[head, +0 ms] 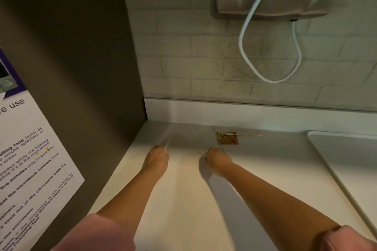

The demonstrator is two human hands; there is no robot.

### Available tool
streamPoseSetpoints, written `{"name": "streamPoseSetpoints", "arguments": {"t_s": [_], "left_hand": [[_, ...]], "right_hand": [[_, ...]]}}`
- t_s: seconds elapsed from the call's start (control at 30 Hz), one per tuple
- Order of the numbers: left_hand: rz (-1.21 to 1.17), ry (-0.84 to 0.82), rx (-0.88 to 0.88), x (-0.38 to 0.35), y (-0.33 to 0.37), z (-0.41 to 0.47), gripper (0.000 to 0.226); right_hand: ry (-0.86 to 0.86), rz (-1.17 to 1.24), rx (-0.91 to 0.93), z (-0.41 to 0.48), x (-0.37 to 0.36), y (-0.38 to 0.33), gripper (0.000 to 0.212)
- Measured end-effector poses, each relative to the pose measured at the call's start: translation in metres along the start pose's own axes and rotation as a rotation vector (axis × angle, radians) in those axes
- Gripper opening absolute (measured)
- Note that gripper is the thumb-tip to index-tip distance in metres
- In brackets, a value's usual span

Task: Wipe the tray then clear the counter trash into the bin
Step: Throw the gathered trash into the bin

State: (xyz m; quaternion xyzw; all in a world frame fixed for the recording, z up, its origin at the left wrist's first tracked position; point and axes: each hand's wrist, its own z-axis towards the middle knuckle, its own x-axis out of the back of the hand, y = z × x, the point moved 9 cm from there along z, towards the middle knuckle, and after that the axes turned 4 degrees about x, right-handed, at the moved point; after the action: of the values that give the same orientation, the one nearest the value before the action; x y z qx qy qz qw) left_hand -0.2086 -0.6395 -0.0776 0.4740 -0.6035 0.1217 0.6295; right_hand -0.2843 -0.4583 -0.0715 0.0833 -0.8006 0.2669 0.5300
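Both hands sit fisted at frame centre on the pale surface (pixel 183 199); left hand (pixel 156 159) pinches a thin stick (pixel 167 144); right hand (pixel 217 161) is curled, contents unclear; a sauce packet (pixel 227 138) lies just beyond it.

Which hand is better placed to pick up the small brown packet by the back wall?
Right. The right hand is closer to the sauce packet, which lies just beyond and right of it on the counter. The left hand sits further left, near the dark side panel.
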Motion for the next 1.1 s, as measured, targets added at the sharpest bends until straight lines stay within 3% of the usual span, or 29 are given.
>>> {"name": "streamPoseSetpoints", "arguments": {"t_s": [0.13,0.27,0.33,0.43,0.57,0.63,0.77,0.87,1.0,1.1], "left_hand": [[-0.591,-0.166,-0.005,-0.015,0.02,-0.011,0.021],[-1.041,-0.339,0.071,-0.025,0.051,-0.028,0.023],[-1.136,-0.382,0.06,-0.023,0.066,-0.034,0.032],[-1.099,-0.351,-0.003,-0.02,0.075,-0.033,0.033],[-1.13,-0.342,0.008,-0.024,0.075,-0.029,0.034],[-1.13,-0.334,0.028,-0.027,0.072,-0.024,0.035],[-1.173,-0.347,0.064,-0.03,0.066,-0.018,0.034],[-1.249,-0.398,0.083,-0.033,0.07,-0.017,0.033],[-1.245,-0.419,0.064,-0.036,0.078,-0.016,0.033],[-1.239,-0.431,0.062,-0.039,0.08,-0.019,0.033]], "right_hand": [[0.131,0.346,0.103,0.004,0.014,-0.008,0.014],[0.13,0.744,0.153,-0.001,0.016,-0.024,0.014],[0.09,0.816,0.181,-0.004,0.017,-0.033,0.017],[0.036,0.833,0.236,-0.003,0.016,-0.041,0.023],[0.008,0.676,0.306,0.0,0.019,-0.04,0.023],[0.118,0.464,0.292,0.013,0.034,-0.023,0.019],[0.325,-0.022,0.125,0.044,0.072,0.039,0.036],[0.345,-0.077,-0.048,0.054,0.087,0.091,0.047],[0.193,-0.136,-0.082,0.067,0.076,0.121,0.054],[0.196,-0.208,-0.095,0.072,0.074,0.126,0.05]]}}
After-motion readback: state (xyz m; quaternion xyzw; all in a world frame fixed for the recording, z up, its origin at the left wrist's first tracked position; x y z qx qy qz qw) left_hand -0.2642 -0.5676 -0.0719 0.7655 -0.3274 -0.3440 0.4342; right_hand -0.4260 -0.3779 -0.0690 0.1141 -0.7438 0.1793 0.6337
